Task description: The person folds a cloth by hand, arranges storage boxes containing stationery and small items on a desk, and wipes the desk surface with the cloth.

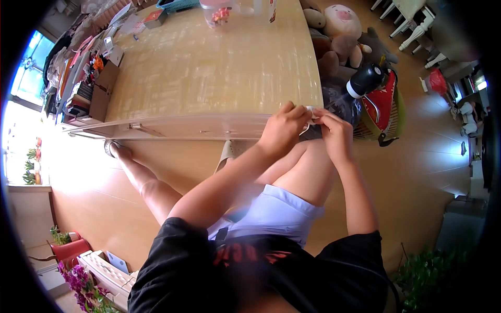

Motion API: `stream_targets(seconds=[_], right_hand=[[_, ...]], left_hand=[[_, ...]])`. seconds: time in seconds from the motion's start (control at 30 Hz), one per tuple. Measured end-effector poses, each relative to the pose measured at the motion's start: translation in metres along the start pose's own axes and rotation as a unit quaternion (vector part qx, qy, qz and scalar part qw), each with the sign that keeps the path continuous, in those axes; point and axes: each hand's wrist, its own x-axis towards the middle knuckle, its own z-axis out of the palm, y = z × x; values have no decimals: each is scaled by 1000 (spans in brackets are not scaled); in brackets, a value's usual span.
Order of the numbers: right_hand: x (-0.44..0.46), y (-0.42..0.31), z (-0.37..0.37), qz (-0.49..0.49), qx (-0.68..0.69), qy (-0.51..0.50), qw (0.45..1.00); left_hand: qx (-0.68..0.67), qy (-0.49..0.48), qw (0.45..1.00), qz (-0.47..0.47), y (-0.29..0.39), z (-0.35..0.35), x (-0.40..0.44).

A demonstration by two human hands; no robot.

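At the right front corner of the table (219, 78), my left hand (286, 127) and my right hand (335, 133) are close together with fingers bent in a pinch. Between their fingertips is a small white thing (311, 109), mostly covered by the fingers. Its kind cannot be made out. A thin white curved strip (306, 130) shows just below it, and I cannot tell if it belongs to it. Both hands are above my bent knee, beside the table's edge.
A black bottle (366, 79), a basket with red cloth (385, 112) and plush toys (343, 21) stand right of the table. On the table are a clear jar (216, 14), a blue basket (176, 4) and a box of books and papers (99, 94).
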Motion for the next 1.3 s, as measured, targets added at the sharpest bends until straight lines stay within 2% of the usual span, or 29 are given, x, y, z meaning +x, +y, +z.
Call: stream_targets(seconds=[0.23,0.37,0.5,0.77,0.9,1.07,1.1,1.13,1.3], right_hand=[[18,10,3,42,67,-3,997],[56,32,16,22,58,6,998],[99,56,32,55,68,-5,996],[146,82,55,76,79,20,994],[166,109,70,27,-15,30,999],[195,107,74,4,-15,37,999],[204,115,81,-29,19,59,998],[215,122,86,-30,22,54,998],[233,136,93,-12,47,18,999]], left_hand=[[-39,-22,998,-33,-10,-5,16],[-11,-1,1000,-9,-48,8,50],[30,7,999,-19,-82,15,87],[17,38,999,2,-133,30,124],[40,35,998,12,-150,34,143],[91,37,995,5,-175,39,171],[100,41,994,1,-179,41,177],[145,42,988,-7,-183,41,184],[205,-5,978,-42,-178,30,191]])
